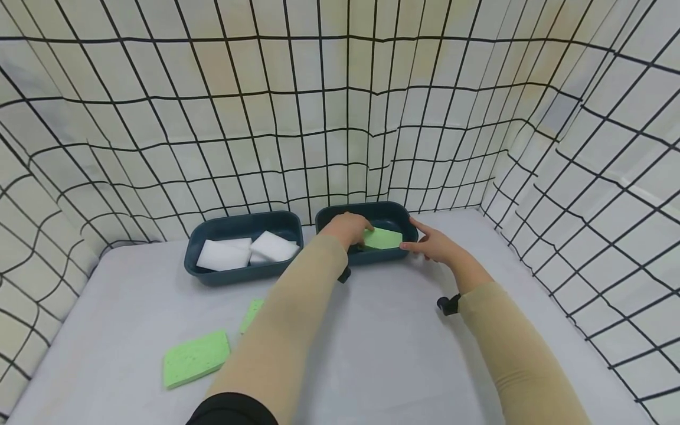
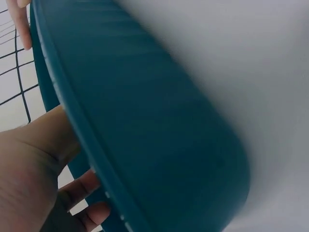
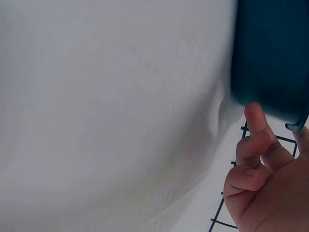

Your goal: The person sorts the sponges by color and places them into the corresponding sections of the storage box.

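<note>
The right-hand teal bin (image 1: 390, 211) stands at the back, against the wire grid. My left hand (image 1: 347, 229) reaches over its front rim and grips the left edge of a green sponge (image 1: 383, 238), which lies tilted inside. The fingertips are hidden in the head view; the left wrist view has the hand (image 2: 29, 179) behind the bin wall (image 2: 130, 111), fingers bent. At the bin's right end, my right hand (image 1: 438, 245) holds the corner between thumb and fingers. Seen from the right wrist, one fingertip (image 3: 255, 115) meets the outer wall while other fingers curl.
To the left, a second teal bin (image 1: 212, 277) holds white sponges (image 1: 225, 254). One green sponge (image 1: 196, 359) lies on the white tabletop (image 1: 393, 354) at the front left; another green sponge (image 1: 251, 314) is partly covered by the left sleeve. Black wire grid (image 1: 268, 91) encloses the back and sides.
</note>
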`<state>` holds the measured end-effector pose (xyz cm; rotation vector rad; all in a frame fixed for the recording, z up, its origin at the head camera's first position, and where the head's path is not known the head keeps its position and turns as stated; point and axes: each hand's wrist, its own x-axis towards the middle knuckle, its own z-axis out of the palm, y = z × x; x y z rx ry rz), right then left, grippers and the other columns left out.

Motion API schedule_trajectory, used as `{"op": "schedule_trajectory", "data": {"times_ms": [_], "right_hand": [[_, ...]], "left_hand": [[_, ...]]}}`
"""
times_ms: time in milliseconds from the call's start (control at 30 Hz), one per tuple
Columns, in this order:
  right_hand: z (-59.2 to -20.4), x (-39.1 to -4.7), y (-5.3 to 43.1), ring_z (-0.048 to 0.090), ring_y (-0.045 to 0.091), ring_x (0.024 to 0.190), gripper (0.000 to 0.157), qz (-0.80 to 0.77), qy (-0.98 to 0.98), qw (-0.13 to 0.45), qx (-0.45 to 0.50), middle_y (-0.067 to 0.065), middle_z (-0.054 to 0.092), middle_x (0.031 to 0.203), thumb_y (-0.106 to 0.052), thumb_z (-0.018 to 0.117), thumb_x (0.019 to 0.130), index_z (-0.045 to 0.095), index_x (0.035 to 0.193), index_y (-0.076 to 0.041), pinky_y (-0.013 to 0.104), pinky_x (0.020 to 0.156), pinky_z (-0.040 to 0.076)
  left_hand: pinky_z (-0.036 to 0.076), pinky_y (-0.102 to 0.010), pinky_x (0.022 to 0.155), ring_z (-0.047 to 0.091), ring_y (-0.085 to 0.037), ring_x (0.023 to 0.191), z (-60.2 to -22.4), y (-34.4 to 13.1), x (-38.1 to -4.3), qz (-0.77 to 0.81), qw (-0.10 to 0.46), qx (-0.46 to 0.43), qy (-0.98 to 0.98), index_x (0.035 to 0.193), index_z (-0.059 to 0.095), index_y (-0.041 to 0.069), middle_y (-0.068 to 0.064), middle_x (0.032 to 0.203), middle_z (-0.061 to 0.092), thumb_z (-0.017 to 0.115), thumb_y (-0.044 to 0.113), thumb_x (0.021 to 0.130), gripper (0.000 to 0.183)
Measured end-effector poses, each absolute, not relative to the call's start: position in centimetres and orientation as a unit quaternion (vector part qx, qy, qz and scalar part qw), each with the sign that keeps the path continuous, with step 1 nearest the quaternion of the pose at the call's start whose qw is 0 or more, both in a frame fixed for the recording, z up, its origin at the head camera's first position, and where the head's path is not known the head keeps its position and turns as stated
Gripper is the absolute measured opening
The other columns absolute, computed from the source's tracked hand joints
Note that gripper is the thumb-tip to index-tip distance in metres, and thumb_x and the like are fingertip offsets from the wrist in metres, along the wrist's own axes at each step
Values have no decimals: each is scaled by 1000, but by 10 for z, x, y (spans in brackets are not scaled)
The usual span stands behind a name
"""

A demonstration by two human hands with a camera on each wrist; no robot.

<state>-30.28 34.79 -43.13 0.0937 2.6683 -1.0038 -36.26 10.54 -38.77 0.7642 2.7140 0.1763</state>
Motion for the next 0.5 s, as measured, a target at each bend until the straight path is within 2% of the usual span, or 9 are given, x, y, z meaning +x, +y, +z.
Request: {"op": "schedule_trajectory", "data": {"times_ms": [167, 300, 500], "right_hand": [[-430, -304, 343, 59, 28, 84, 100, -346, 926, 145, 25, 12, 66, 107, -63, 67, 85, 8, 160, -35, 36, 71, 45], [-428, -304, 342, 58, 27, 84, 101, -345, 926, 150, 24, 12, 66, 108, -63, 67, 85, 7, 161, -33, 36, 71, 45], [-430, -302, 345, 56, 27, 82, 102, -344, 926, 152, 29, 12, 66, 104, -66, 66, 85, 5, 161, -33, 35, 69, 44]], "left_hand": [[34, -51, 112, 30, -32, 144, -385, 94, -368, 78, 158, 262, 949, 147, 49, 37, -2, 155, 41, 71, 30, 94, 57], [28, -54, 115, 21, -34, 149, -379, 87, -368, 91, 149, 287, 942, 148, 48, 35, 2, 157, 38, 68, 32, 95, 57], [32, -49, 114, 32, -29, 145, -364, 80, -357, 99, 140, 329, 929, 149, 47, 31, 2, 156, 40, 68, 31, 96, 58]]}}
